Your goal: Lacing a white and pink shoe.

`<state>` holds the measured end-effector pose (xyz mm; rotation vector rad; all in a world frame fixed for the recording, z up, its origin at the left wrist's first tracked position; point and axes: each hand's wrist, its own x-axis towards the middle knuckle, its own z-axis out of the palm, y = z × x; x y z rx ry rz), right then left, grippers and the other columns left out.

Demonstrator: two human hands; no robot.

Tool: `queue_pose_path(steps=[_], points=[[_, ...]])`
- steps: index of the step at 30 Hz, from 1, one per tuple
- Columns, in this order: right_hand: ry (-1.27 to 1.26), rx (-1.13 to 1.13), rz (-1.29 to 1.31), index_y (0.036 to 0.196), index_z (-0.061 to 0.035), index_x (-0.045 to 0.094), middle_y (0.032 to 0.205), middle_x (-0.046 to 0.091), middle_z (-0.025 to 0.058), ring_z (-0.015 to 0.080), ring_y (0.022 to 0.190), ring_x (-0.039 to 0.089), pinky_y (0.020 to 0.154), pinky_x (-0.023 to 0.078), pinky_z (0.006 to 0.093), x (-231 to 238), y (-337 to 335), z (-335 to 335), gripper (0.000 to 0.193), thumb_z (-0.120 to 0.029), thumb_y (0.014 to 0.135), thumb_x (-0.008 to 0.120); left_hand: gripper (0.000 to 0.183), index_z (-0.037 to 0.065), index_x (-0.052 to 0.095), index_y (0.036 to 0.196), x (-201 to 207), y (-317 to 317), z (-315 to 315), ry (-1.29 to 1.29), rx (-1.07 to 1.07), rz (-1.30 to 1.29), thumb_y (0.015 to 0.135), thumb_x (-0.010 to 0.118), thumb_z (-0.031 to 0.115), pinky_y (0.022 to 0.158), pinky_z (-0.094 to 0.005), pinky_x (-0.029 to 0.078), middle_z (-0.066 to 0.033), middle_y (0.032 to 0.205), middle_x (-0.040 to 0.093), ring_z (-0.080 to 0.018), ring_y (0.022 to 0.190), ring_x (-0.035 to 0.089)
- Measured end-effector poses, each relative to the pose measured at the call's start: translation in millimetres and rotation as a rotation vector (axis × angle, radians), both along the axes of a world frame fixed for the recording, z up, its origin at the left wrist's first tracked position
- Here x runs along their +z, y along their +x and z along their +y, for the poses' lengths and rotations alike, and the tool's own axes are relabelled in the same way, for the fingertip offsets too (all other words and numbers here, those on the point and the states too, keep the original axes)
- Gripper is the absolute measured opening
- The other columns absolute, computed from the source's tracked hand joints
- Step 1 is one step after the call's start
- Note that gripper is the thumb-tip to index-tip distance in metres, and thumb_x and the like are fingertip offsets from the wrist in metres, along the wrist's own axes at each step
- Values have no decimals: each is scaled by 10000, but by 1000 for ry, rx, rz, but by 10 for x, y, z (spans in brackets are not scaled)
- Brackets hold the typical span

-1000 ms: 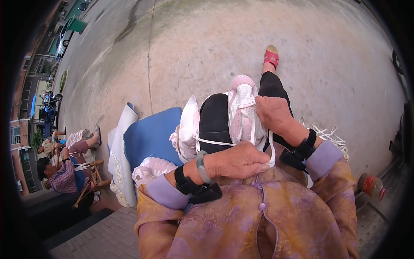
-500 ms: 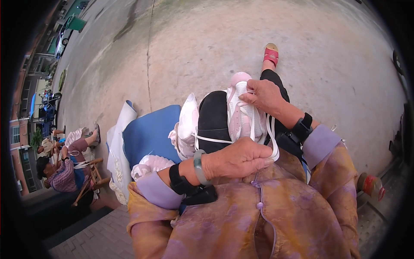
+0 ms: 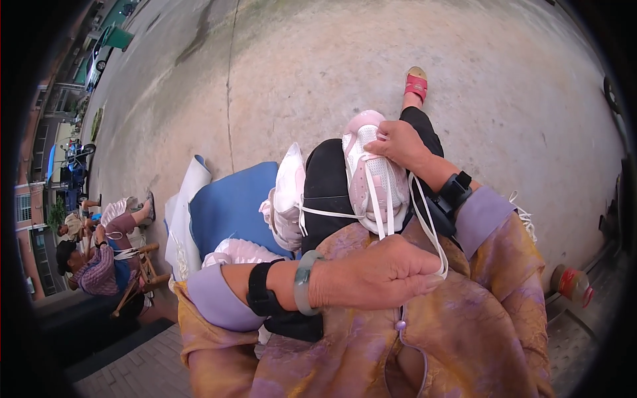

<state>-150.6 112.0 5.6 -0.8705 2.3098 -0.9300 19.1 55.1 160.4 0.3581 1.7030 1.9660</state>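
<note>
A pink and white sneaker [image 3: 358, 179] lies across my lap on black trousers, its toe pointing away from me. My right hand [image 3: 405, 144] is at the shoe's upper right side, thumb and fingers pinched on the lacing area near the toe; the exact bit it grips is partly hidden. Close to my body, my left hand [image 3: 381, 268] is closed around a white shoelace [image 3: 428, 222]. Strands of that lace run taut from the shoe to the left fist, and one loops out at the fist's right side. Another white lace [image 3: 330, 213] stretches left over my thigh.
Left of my leg are more pale pink and white shoes [image 3: 286, 205] on a blue sheet [image 3: 232, 205]. Another person [image 3: 99, 265] sits farther left by a wooden stool. A plastic bottle [image 3: 572, 284] is at right. Concrete ground [image 3: 318, 66] spreads ahead.
My left hand has pulled back toward my body and slightly right, drawing the lace strands longer. The sneaker has tilted slightly left, with my right hand staying near its toe.
</note>
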Motion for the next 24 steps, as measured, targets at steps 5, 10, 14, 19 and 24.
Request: queue_pose_path(steps=[5, 10, 14, 19, 24], points=[[-286, -180, -309, 758, 13, 613, 615, 529, 16, 80, 601, 467, 539, 393, 258, -125, -22, 364, 251, -233, 789, 652, 186, 29, 461, 786, -128, 9, 23, -62, -55, 186, 905, 485, 171, 534, -326, 373, -113, 626, 398, -272, 558, 450], [-385, -46, -420, 790, 23, 593, 625, 483, -30, 40, 609, 418, 524, 364, 222, 132, 329, 686, 191, -157, 851, 587, 170, 32, 454, 772, -158, -18, 31, -72, -37, 334, 873, 503, 160, 547, -365, 362, -136, 620, 388, -324, 588, 441], [-386, -92, -405, 796, -14, 613, 656, 513, -46, 37, 590, 443, 530, 372, 191, 257, 357, 654, 147, -131, 864, 557, 158, 34, 444, 744, -128, -31, 119, -103, -55, 411, 830, 524, 139, 563, -405, 356, -157, 630, 431, -347, 603, 463], [-189, 87, -671, 809, 23, 637, 653, 575, -23, 32, 561, 489, 515, 402, 188, 185, 398, 677, 123, -71, 824, 558, 115, 37, 465, 761, -149, -48, 165, -113, 18, 520, 794, 539, 117, 583, -414, 369, -159, 638, 461, -357, 635, 498], [-231, 58, -620, 948, 42, 631, 702, 625, 11, 37, 653, 548, 589, 473, 210, 364, 620, 645, 196, -114, 874, 539, 98, 32, 478, 780, -160, -37, 138, -132, 35, 519, 784, 543, 105, 585, -417, 372, -158, 640, 471, -354, 648, 512]])
